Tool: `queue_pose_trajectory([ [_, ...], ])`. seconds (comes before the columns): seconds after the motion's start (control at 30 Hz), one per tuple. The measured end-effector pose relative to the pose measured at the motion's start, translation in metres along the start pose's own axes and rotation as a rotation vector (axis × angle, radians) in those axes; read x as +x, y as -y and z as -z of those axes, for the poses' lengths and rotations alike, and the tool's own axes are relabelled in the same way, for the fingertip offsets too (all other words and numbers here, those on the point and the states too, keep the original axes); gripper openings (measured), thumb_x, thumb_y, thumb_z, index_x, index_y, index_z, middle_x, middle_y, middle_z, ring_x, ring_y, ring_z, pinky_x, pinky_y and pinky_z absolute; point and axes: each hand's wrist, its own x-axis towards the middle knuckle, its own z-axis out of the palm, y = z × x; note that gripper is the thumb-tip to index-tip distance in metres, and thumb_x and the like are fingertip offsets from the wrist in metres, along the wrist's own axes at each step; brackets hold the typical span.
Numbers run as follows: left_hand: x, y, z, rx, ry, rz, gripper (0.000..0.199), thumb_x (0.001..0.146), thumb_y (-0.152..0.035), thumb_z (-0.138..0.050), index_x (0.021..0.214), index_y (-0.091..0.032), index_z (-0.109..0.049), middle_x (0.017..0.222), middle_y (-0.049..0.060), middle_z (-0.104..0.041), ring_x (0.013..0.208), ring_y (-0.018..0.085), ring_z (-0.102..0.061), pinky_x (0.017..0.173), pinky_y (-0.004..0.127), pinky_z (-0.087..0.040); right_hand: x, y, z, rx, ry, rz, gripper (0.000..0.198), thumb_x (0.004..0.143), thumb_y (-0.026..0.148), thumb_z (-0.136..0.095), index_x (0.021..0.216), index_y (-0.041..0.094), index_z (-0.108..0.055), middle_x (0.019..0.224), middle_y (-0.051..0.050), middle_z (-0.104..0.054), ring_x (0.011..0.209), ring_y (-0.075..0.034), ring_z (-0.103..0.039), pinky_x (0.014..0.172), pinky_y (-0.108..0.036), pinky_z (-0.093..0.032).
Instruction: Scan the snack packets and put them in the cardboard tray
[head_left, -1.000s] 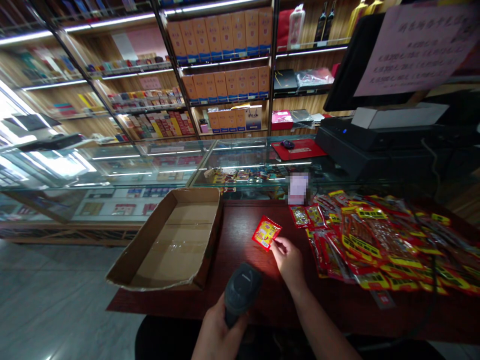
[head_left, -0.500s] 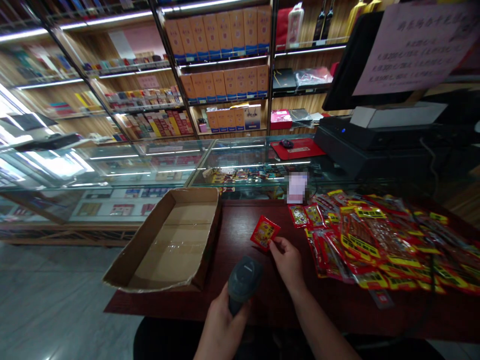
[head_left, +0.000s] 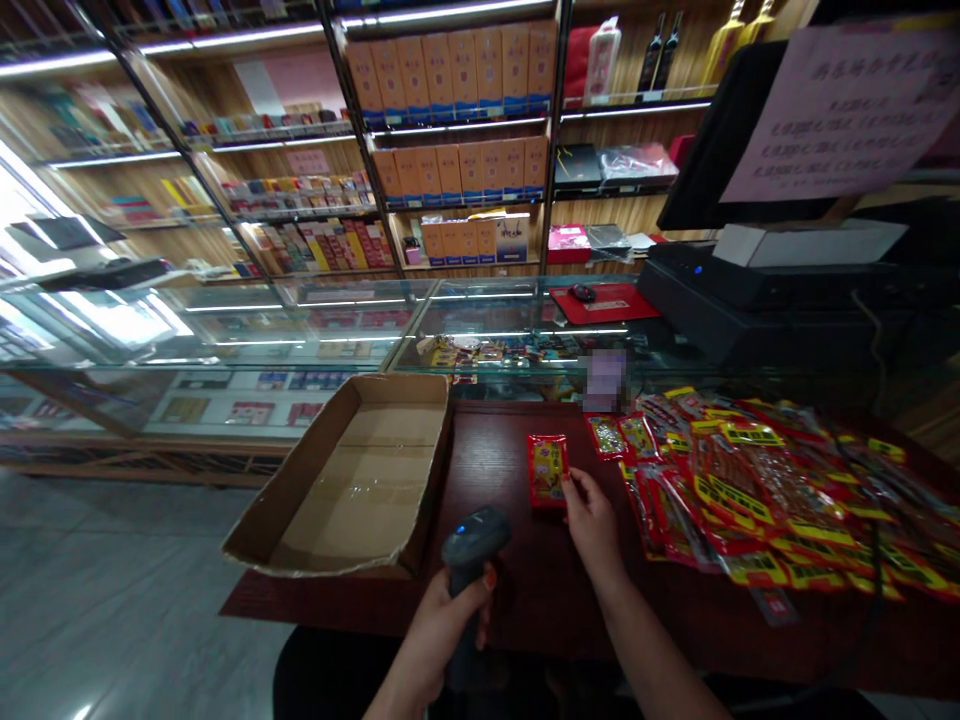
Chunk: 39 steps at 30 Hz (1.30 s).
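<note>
My left hand (head_left: 448,622) is wrapped round the handle of a dark barcode scanner (head_left: 474,538), held above the front of the table with a small blue light showing on its head. Between the fingertips of my right hand (head_left: 594,520) is the edge of a small red and yellow snack packet (head_left: 547,472), upright with its printed face towards me. To the right of that hand lies a wide heap of red and yellow snack packets (head_left: 750,490). A shallow cardboard box (head_left: 360,470) with nothing inside stands on the left of the table.
Behind the dark red table (head_left: 487,430) runs a glass display counter (head_left: 337,300). A monitor (head_left: 720,130) with a pink paper sign (head_left: 840,120) stands at the right, near a red mat (head_left: 622,305) and mouse (head_left: 582,292). Shelves of boxes (head_left: 461,75) line the wall.
The packet in my right hand has turned from tilted to upright and shifted slightly right. The scanner has swung to point more to the left, and its blue light now shows.
</note>
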Motion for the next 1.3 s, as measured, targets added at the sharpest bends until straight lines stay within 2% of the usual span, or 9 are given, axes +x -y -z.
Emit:
queue_pose_trajectory([
  [0.2, 0.002, 0.001, 0.007, -0.072, 0.037, 0.004, 0.044, 0.067, -0.053, -0.081, 0.079, -0.017, -0.059, 0.054, -0.005, -0.058, 0.041, 0.008, -0.048, 0.041, 0.019, -0.037, 0.027, 0.04, -0.023, 0.019, 0.183, -0.003, 0.051, 0.082, 0.052, -0.062, 0.119, 0.019, -0.073, 0.104, -0.008, -0.08, 0.073, -0.023, -0.073, 0.048, -0.027, -0.052],
  [0.3, 0.004, 0.003, 0.008, -0.088, 0.046, 0.008, 0.047, 0.066, -0.057, -0.081, 0.074, -0.017, -0.058, 0.053, -0.004, -0.058, 0.04, 0.008, -0.048, 0.04, 0.02, -0.036, 0.044, 0.085, -0.073, 0.0, 0.45, 0.158, 0.045, 0.084, 0.036, -0.061, 0.126, 0.021, -0.068, 0.105, -0.005, -0.079, 0.075, -0.02, -0.073, 0.056, -0.027, -0.056],
  [0.4, 0.007, 0.007, 0.008, -0.114, 0.032, -0.005, 0.052, 0.064, -0.062, -0.081, 0.075, -0.017, -0.059, 0.051, -0.004, -0.058, 0.038, 0.008, -0.047, 0.039, 0.02, -0.035, 0.057, 0.125, -0.138, -0.304, 0.646, 0.456, 0.049, 0.087, 0.016, -0.057, 0.135, 0.023, -0.061, 0.109, -0.003, -0.078, 0.089, -0.016, -0.073, 0.077, -0.027, -0.057],
  [0.53, 0.015, 0.017, 0.01, -0.113, 0.008, -0.03, 0.054, 0.062, -0.065, -0.081, 0.077, -0.017, -0.061, 0.047, -0.003, -0.058, 0.034, 0.009, -0.047, 0.037, 0.02, -0.034, 0.062, 0.146, -0.214, -0.528, 0.715, 0.524, 0.039, 0.078, 0.005, -0.065, 0.11, 0.025, -0.073, 0.1, -0.001, -0.079, 0.094, -0.019, -0.073, 0.086, -0.03, -0.055],
  [0.67, 0.026, 0.027, 0.013, -0.102, 0.012, -0.06, 0.061, 0.054, -0.073, -0.081, 0.061, -0.017, -0.057, 0.041, -0.002, -0.054, 0.03, 0.009, -0.045, 0.035, 0.021, -0.033, 0.058, 0.144, -0.247, -0.635, 0.687, 0.543, 0.029, 0.071, 0.007, -0.07, 0.094, 0.024, -0.076, 0.097, -0.004, -0.08, 0.096, -0.025, -0.073, 0.088, -0.036, -0.054],
  [0.77, 0.029, 0.03, 0.015, -0.076, -0.003, -0.076, 0.062, 0.053, -0.075, -0.079, 0.055, -0.018, -0.055, 0.039, -0.002, -0.051, 0.03, 0.009, -0.043, 0.033, 0.021, -0.03, 0.063, 0.141, -0.233, -0.614, 0.589, 0.58, 0.026, 0.075, 0.021, -0.074, 0.101, 0.029, -0.075, 0.102, -0.002, -0.079, 0.101, -0.023, -0.071, 0.092, -0.034, -0.052],
  [0.87, 0.026, 0.027, 0.014, -0.08, -0.005, -0.072, 0.06, 0.054, -0.073, -0.081, 0.064, -0.017, -0.061, 0.042, -0.003, -0.053, 0.031, 0.009, -0.044, 0.033, 0.021, -0.032, 0.081, 0.133, -0.187, -0.561, 0.342, 0.559, 0.028, 0.089, 0.033, -0.059, 0.115, 0.029, -0.068, 0.119, -0.003, -0.073, 0.113, -0.021, -0.065, 0.099, -0.033, -0.048],
  [1.07, 0.02, 0.02, 0.013, -0.061, -0.02, -0.057, 0.059, 0.057, -0.071, -0.081, 0.064, -0.016, -0.059, 0.044, -0.003, -0.055, 0.033, 0.009, -0.047, 0.037, 0.02, -0.037, 0.125, 0.092, -0.081, -0.532, -0.308, 0.27, 0.049, 0.085, 0.021, -0.048, 0.132, 0.007, -0.047, 0.162, -0.032, -0.018, 0.151, -0.043, -0.014, 0.111, -0.068, -0.024],
  [1.3, 0.015, 0.018, 0.007, -0.031, -0.097, -0.114, 0.058, 0.057, -0.068, -0.082, 0.075, -0.017, -0.063, 0.044, -0.005, -0.055, 0.034, 0.009, -0.045, 0.034, 0.019, -0.035, 0.137, 0.072, -0.056, -0.55, -0.35, 0.247, 0.048, 0.075, 0.019, -0.058, 0.122, 0.01, -0.056, 0.159, -0.028, -0.031, 0.151, -0.043, -0.015, 0.114, -0.068, -0.018],
])
